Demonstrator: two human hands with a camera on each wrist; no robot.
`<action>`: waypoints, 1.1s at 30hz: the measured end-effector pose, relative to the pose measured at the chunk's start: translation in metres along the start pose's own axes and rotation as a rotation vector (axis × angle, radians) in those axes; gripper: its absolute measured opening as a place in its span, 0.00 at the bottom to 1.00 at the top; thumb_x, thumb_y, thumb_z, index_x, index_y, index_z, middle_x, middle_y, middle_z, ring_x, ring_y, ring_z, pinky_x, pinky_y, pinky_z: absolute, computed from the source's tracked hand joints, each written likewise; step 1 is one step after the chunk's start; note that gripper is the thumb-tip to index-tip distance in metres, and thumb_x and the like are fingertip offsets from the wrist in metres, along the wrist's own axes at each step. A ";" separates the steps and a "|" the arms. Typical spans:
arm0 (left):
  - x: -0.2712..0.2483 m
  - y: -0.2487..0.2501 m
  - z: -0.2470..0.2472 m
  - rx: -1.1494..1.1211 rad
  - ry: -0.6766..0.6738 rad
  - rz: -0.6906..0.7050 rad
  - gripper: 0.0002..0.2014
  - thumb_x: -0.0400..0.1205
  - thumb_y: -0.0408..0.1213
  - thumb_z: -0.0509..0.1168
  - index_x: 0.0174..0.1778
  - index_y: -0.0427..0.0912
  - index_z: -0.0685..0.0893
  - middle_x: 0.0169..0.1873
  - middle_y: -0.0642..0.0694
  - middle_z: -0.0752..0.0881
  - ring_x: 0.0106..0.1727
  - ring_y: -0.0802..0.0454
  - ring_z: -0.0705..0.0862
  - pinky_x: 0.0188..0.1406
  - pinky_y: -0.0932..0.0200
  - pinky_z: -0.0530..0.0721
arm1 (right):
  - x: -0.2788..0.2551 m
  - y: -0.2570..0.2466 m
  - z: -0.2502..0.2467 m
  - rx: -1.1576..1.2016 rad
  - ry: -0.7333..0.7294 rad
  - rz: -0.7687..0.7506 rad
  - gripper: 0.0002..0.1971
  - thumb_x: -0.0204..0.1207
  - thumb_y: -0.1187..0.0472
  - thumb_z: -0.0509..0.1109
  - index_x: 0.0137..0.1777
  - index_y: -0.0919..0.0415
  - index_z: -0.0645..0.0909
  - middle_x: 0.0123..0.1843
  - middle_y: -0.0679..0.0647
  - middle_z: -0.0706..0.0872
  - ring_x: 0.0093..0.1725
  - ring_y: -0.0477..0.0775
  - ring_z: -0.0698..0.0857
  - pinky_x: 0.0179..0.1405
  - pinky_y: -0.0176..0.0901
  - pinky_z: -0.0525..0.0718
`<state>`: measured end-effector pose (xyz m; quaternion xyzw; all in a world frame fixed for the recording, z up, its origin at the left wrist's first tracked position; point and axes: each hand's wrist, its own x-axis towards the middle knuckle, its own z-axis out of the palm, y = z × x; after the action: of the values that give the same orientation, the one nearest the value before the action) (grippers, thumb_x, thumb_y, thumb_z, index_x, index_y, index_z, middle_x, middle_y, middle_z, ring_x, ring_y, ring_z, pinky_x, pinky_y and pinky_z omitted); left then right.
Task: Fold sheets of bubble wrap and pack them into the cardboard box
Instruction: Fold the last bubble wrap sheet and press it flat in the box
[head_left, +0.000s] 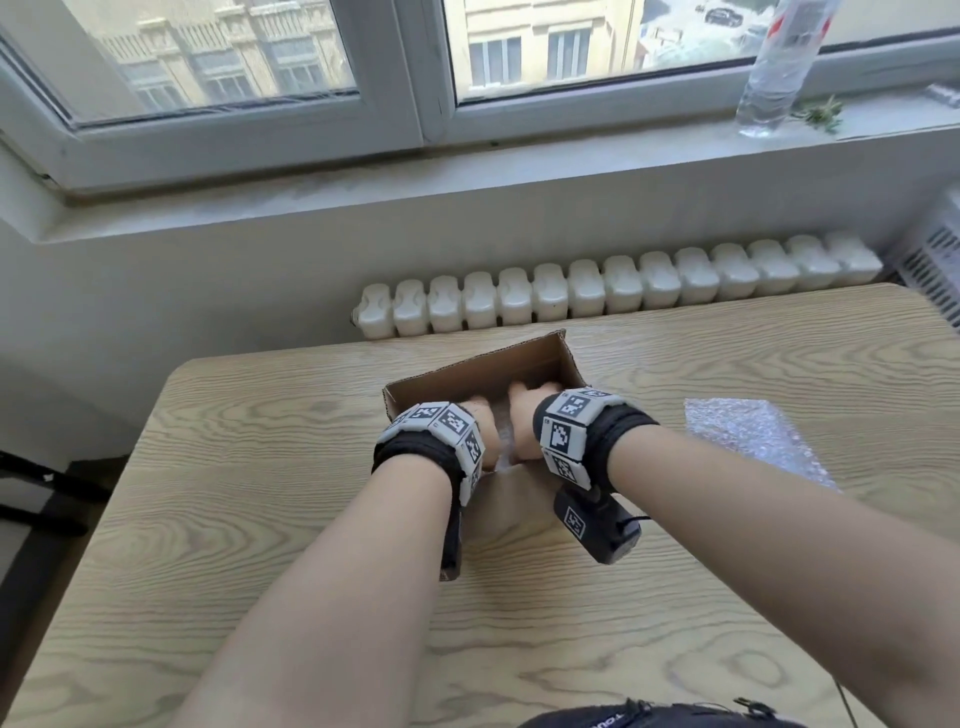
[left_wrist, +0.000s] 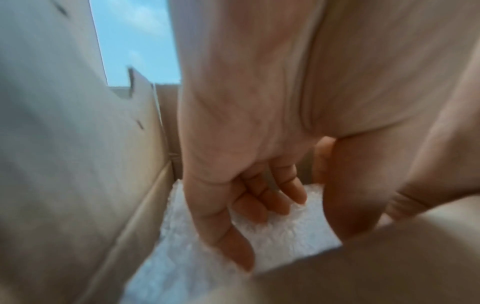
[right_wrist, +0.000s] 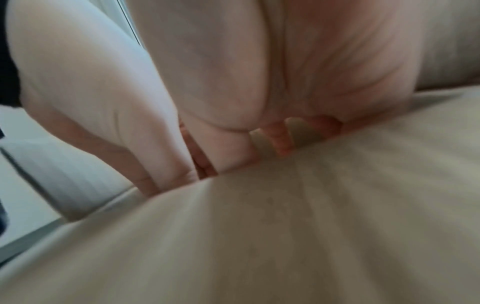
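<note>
An open cardboard box (head_left: 478, 371) stands at the middle of the wooden table (head_left: 260, 467). Both my hands reach down into it side by side. White bubble wrap (left_wrist: 285, 232) lies on the box floor, and a strip of it shows between my wrists (head_left: 501, 441). My left hand (left_wrist: 270, 211) presses on the wrap with nearly straight fingers, close to the box's left wall (left_wrist: 78, 164). My right hand (head_left: 522, 421) is beside it; in the right wrist view its fingers (right_wrist: 280, 139) drop behind the box's near wall (right_wrist: 285, 226) and the tips are hidden.
A loose sheet of bubble wrap (head_left: 748, 436) lies flat on the table to the right of the box. A white radiator (head_left: 623, 286) runs behind the table's far edge. A clear plastic bottle (head_left: 774, 67) stands on the window sill at the upper right.
</note>
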<state>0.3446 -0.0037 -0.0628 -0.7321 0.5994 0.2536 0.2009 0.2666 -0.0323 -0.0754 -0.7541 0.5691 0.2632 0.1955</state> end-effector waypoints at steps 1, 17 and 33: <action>-0.002 -0.001 0.000 0.040 0.009 0.004 0.18 0.78 0.34 0.68 0.64 0.34 0.79 0.62 0.37 0.84 0.63 0.40 0.84 0.58 0.52 0.82 | -0.008 0.003 -0.001 0.037 0.037 -0.025 0.39 0.62 0.54 0.81 0.70 0.61 0.66 0.66 0.65 0.77 0.63 0.68 0.81 0.61 0.58 0.82; -0.085 0.099 -0.010 -0.431 0.389 0.259 0.15 0.80 0.31 0.56 0.56 0.47 0.85 0.58 0.48 0.85 0.61 0.49 0.82 0.59 0.55 0.82 | -0.118 0.182 0.026 0.563 0.506 -0.049 0.10 0.77 0.63 0.63 0.52 0.61 0.85 0.54 0.56 0.88 0.57 0.56 0.84 0.57 0.45 0.81; -0.086 0.207 0.044 -0.330 0.104 0.277 0.13 0.82 0.31 0.60 0.59 0.39 0.86 0.58 0.41 0.88 0.60 0.46 0.85 0.56 0.58 0.81 | -0.101 0.274 0.166 0.224 -0.075 -0.005 0.31 0.79 0.60 0.60 0.82 0.51 0.58 0.86 0.54 0.47 0.83 0.62 0.54 0.81 0.54 0.56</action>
<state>0.1226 0.0474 -0.0425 -0.6778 0.6542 0.3354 0.0105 -0.0478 0.0673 -0.1418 -0.7185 0.5854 0.2257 0.3002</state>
